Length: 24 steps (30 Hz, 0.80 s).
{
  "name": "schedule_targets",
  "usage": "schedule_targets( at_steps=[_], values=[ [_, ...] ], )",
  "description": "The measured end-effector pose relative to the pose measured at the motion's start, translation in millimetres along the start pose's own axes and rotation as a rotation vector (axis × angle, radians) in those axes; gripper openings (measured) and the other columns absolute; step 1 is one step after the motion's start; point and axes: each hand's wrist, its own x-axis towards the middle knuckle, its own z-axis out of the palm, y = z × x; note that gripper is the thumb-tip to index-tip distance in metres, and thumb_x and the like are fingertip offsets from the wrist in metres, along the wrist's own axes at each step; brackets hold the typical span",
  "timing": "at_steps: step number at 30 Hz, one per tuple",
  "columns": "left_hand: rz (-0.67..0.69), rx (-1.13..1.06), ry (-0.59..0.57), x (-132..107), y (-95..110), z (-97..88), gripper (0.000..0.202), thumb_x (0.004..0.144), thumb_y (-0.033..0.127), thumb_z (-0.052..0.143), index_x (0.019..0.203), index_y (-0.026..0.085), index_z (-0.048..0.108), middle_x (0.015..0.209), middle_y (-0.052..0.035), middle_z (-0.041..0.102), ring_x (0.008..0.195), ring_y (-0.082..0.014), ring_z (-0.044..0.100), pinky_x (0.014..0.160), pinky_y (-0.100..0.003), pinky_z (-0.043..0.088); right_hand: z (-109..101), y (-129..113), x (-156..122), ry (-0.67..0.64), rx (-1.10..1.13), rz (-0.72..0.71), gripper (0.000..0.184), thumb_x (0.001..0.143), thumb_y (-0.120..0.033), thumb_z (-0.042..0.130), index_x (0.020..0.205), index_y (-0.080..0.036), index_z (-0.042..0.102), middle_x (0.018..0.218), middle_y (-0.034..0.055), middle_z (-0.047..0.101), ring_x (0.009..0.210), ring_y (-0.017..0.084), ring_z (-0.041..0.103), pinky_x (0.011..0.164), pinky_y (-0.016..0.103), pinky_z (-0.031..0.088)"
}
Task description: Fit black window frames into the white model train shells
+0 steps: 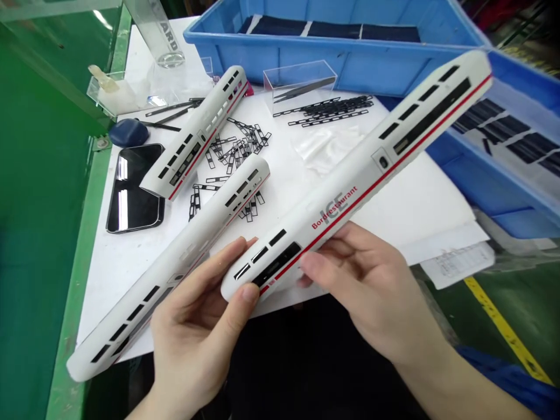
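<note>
A white model train car shell (363, 169) with a red stripe and "ICE Bordrestaurant" lettering slants up to the right above the table. My left hand (205, 309) grips its lower end, thumb on the side by the dark window. Farther along the lower edge, my right hand (363, 286) holds it between thumb and fingers; some fingertips are hidden behind it. Left of my hands lies a second white shell (175, 268), and beyond it a third shell (201, 131). Black window-frame strips (240, 146) are scattered between these two.
A blue bin (341, 61) with dark pieces stands at the back, another blue bin (464, 175) at the right. A clear box (300, 87) holds tweezers near stacked black strips (336, 111). A phone (135, 189), a blue object (129, 133) and a clear cylinder (157, 35) are at left.
</note>
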Motion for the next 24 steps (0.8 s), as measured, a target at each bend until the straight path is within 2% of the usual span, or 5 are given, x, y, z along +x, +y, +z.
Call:
schedule_targets(
  at_steps=[5,10,16,21,24],
  values=[
    [0.061,0.116,0.002,0,-2,-4.7,0.036,0.086,0.024,0.088,0.12,0.036,0.082,0.126,0.0023,0.083,0.115,-0.0238,0.079,0.099,-0.028,0.066,9,11,7,-0.097,0.254,0.003,0.021,0.092,-0.019,0.082,0.11,-0.028,0.077,0.114,0.0016,0.082,0.111,0.023,0.078,0.102,0.038,0.065],
    [0.111,0.229,-0.083,4,-3,-11.0,0.039,0.091,0.025,0.083,0.125,0.041,0.079,0.128,0.0045,0.082,0.112,-0.022,0.08,0.096,-0.025,0.067,6,14,10,-0.071,0.255,-0.029,0.013,0.096,-0.02,0.079,0.108,-0.026,0.078,0.106,0.0021,0.083,0.1,0.021,0.081,0.093,0.035,0.069],
    [0.115,0.234,-0.185,6,-1,-13.0,0.04,0.094,0.018,0.078,0.126,0.043,0.077,0.126,0.0099,0.082,0.111,-0.0121,0.079,0.097,-0.012,0.06,10,11,9,-0.046,0.205,-0.041,0.007,0.097,-0.021,0.078,0.104,-0.023,0.078,0.1,0.003,0.083,0.094,0.019,0.081,0.09,0.031,0.069],
    [0.144,0.255,-0.16,5,4,-6.1,0.041,0.092,0.013,0.076,0.124,0.039,0.077,0.12,0.0117,0.083,0.109,-0.0078,0.079,0.095,-0.006,0.057,19,7,8,0.071,0.06,-0.132,0.008,0.098,-0.016,0.075,0.103,-0.022,0.075,0.091,0.0003,0.081,0.085,0.011,0.079,0.08,0.015,0.065],
    [0.115,0.241,-0.135,7,5,-2.8,0.032,0.092,0.017,0.078,0.119,0.036,0.079,0.115,0.0104,0.084,0.104,-0.0069,0.079,0.087,-0.003,0.058,21,8,12,0.073,0.045,-0.165,0.01,0.098,-0.016,0.074,0.105,-0.023,0.074,0.093,0.0003,0.081,0.088,0.013,0.079,0.081,0.016,0.065]
  ],
)
